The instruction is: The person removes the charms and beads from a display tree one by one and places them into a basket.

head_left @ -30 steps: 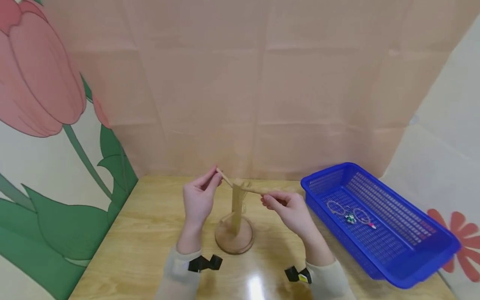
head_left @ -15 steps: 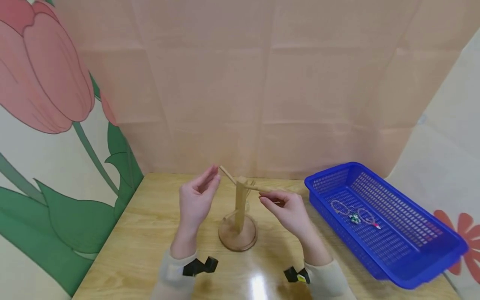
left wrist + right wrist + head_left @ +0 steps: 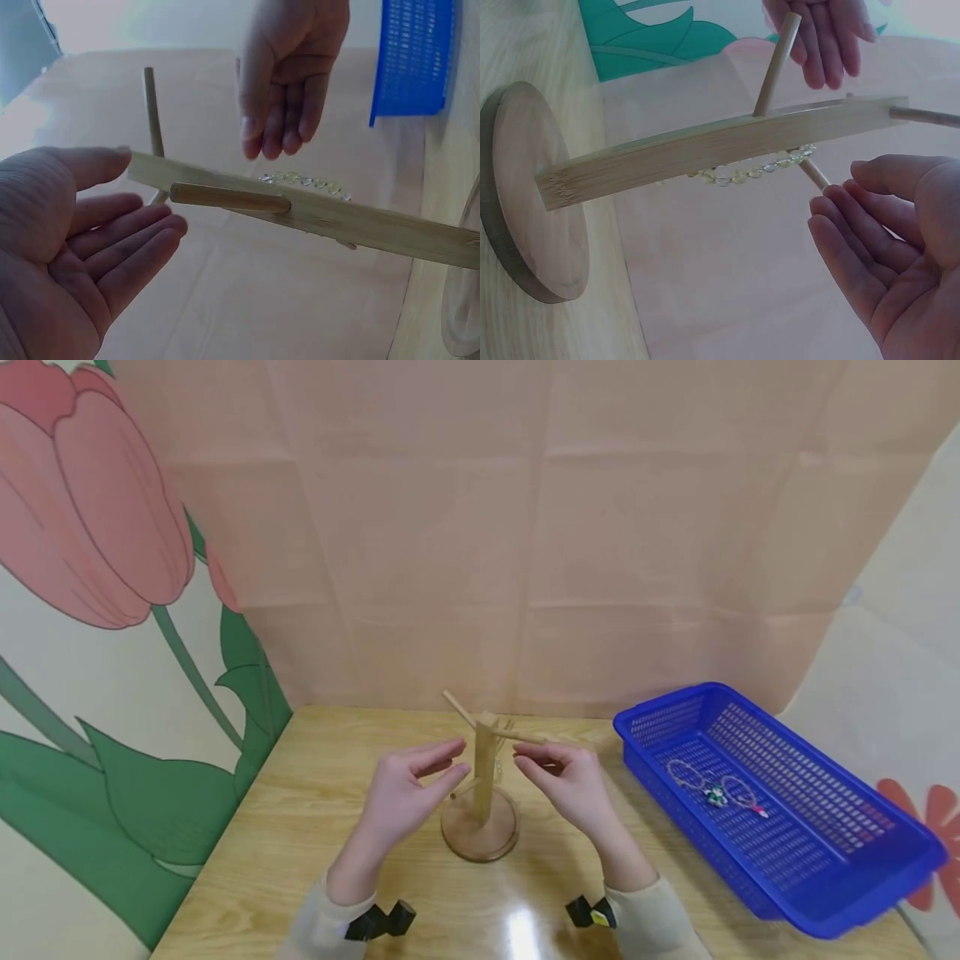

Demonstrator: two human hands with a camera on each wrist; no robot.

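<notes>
A wooden peg stand (image 3: pixel 485 777) stands upright on its round base (image 3: pixel 487 847), with thin pegs jutting from the post. From a rear peg hangs a bracelet of clear and yellowish beads (image 3: pixel 739 176), mostly behind the post in the head view. My left hand (image 3: pixel 408 793) is just left of the post, fingers loosely extended and apart from the thumb, holding nothing. On the other side my right hand (image 3: pixel 566 781) is below the right upper peg (image 3: pixel 517 737), fingers relaxed and parted. In the right wrist view its fingertips (image 3: pixel 832 196) are right at the rear peg's end.
A blue plastic basket (image 3: pixel 693 835) stands on the wooden table (image 3: pixel 255 877) at the right. Inside lie a bracelet with a green charm (image 3: pixel 716 796) and one with a pink charm (image 3: pixel 759 811). A pinkish cloth backdrop (image 3: pixel 420 568) rises behind the table.
My left hand has let go of the upper left peg and come down and right toward the post. My right hand has loosened its pinch on the right peg.
</notes>
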